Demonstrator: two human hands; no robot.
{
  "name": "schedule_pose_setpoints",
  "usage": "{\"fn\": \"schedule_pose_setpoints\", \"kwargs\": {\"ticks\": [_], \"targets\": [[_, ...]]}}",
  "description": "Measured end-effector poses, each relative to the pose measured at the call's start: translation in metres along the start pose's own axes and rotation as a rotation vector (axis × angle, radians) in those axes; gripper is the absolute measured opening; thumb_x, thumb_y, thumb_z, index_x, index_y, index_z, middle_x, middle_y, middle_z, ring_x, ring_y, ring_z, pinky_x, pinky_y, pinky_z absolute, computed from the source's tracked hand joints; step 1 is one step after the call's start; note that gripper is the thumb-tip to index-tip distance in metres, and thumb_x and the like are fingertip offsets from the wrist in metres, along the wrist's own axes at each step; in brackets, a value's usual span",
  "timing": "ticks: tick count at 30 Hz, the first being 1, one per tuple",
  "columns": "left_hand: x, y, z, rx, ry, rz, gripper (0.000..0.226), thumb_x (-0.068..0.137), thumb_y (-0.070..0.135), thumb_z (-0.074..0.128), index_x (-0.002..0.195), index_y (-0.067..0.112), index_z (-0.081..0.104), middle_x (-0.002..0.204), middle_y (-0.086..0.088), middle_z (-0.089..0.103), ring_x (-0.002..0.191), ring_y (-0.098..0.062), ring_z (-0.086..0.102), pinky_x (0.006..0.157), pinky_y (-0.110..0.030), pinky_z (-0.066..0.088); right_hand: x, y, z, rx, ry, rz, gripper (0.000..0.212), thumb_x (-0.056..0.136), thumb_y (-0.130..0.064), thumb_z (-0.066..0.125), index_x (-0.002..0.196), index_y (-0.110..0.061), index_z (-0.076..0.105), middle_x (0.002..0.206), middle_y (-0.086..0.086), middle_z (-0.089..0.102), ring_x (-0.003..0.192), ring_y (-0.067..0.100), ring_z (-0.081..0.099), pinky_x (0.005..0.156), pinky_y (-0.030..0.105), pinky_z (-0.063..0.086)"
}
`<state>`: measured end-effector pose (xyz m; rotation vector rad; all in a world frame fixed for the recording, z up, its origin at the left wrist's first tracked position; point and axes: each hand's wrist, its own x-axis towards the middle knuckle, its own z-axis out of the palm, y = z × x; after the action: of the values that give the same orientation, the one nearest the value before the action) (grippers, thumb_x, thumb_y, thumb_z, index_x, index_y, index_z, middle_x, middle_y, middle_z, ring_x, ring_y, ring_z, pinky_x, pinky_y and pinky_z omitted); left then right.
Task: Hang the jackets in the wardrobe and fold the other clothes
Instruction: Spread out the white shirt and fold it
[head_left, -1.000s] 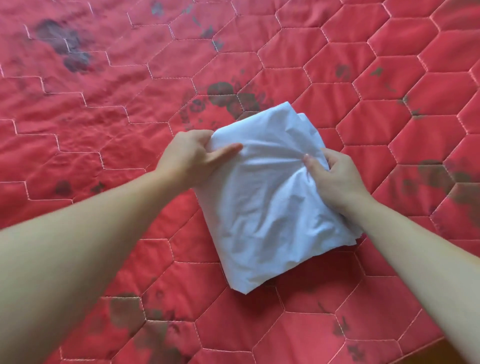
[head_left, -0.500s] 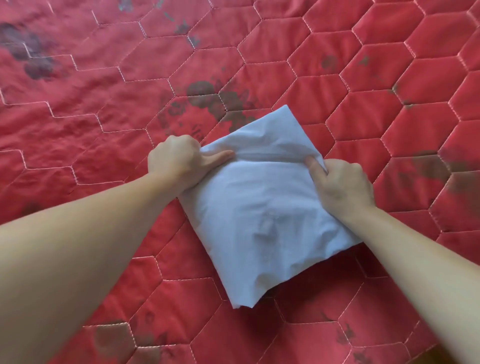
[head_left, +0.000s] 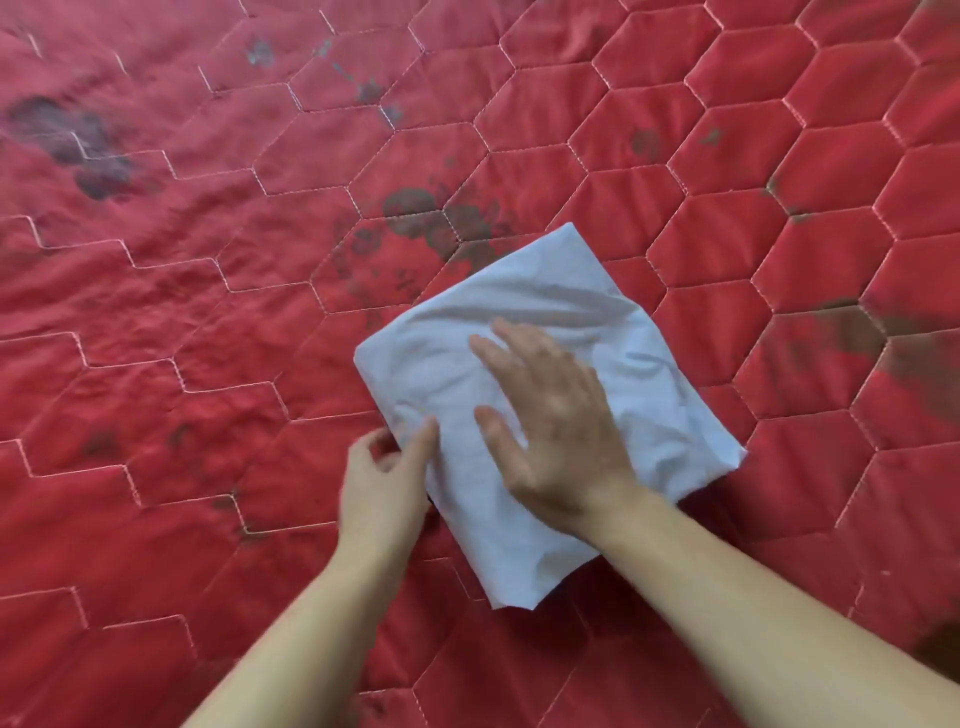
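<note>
Folded white garment (head_left: 613, 374) lies flat on the red quilted bed cover (head_left: 208, 291). My right hand (head_left: 550, 421) rests on it, fingers spread wide; my left hand (head_left: 387, 483) pinches its near-left edge.

A red quilt (head_left: 208, 364) fills the view, stitched in pale thread into a hexagon pattern. Dark grey-brown blotches (head_left: 436, 218) mark it near the middle, at the upper left, along the right edge and faintly elsewhere. Its left part looks wrinkled.
</note>
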<state>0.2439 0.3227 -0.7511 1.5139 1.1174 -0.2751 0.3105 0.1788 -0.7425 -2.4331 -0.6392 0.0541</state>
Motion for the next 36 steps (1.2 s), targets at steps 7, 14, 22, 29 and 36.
{"fn": "schedule_pose_setpoints", "kwargs": {"ticks": [7, 14, 22, 29, 36], "targets": [[-0.017, 0.009, 0.010, -0.181, -0.185, -0.110, 0.026, 0.082, 0.032, 0.076, 0.102, 0.015, 0.070, 0.093, -0.001, 0.077, 0.089, -0.021, 0.074, 0.086, -0.044, 0.058, -0.002, 0.013, 0.032, 0.061, -0.315, 0.122, 0.067, 0.088, -0.051, 0.022, 0.149, -0.027, 0.034, 0.158, -0.003, 0.028, 0.147, 0.019, 0.023, 0.119, 0.043, 0.015], [-0.027, 0.017, 0.003, -0.178, 0.005, 0.054, 0.019, 0.078, 0.006, 0.066, 0.095, 0.013, 0.069, 0.086, -0.006, 0.075, 0.078, -0.022, 0.072, 0.068, -0.037, 0.058, 0.001, -0.017, 0.013, 0.685, -0.348, 0.433, 0.064, 0.090, -0.051, 0.040, 0.149, -0.029, 0.030, 0.153, -0.016, 0.029, 0.139, -0.003, 0.025, 0.117, 0.023, 0.018], [-0.075, 0.044, 0.021, 0.053, -0.153, 0.290, 0.059, 0.082, 0.024, 0.070, 0.130, 0.043, 0.041, 0.073, 0.006, 0.063, 0.066, -0.006, 0.063, 0.069, -0.030, 0.057, 0.013, -0.022, -0.043, 1.289, -0.281, 0.716, 0.026, 0.096, -0.043, 0.043, 0.099, -0.028, 0.063, 0.079, -0.016, 0.073, 0.076, -0.001, 0.069, 0.070, 0.020, 0.056], [-0.068, 0.040, 0.083, 0.192, -0.477, 0.335, 0.082, 0.092, 0.011, 0.053, 0.155, 0.032, 0.005, 0.100, 0.010, 0.064, 0.091, -0.003, 0.062, 0.086, -0.015, 0.046, 0.018, 0.033, -0.073, 0.652, -0.290, 0.782, 0.030, 0.085, -0.036, 0.070, 0.108, -0.017, 0.065, 0.099, -0.003, 0.071, 0.081, 0.006, 0.067, 0.068, 0.021, 0.052], [-0.066, -0.002, 0.072, 0.524, -0.067, 0.718, 0.064, 0.077, 0.048, 0.053, 0.140, 0.035, 0.045, 0.141, 0.010, 0.047, 0.124, -0.014, 0.045, 0.102, -0.031, 0.038, 0.023, 0.057, -0.054, 0.533, -0.226, 0.780, 0.013, 0.090, -0.023, 0.065, 0.091, -0.010, 0.066, 0.090, 0.008, 0.072, 0.078, 0.018, 0.064, 0.074, 0.039, 0.054]]}}
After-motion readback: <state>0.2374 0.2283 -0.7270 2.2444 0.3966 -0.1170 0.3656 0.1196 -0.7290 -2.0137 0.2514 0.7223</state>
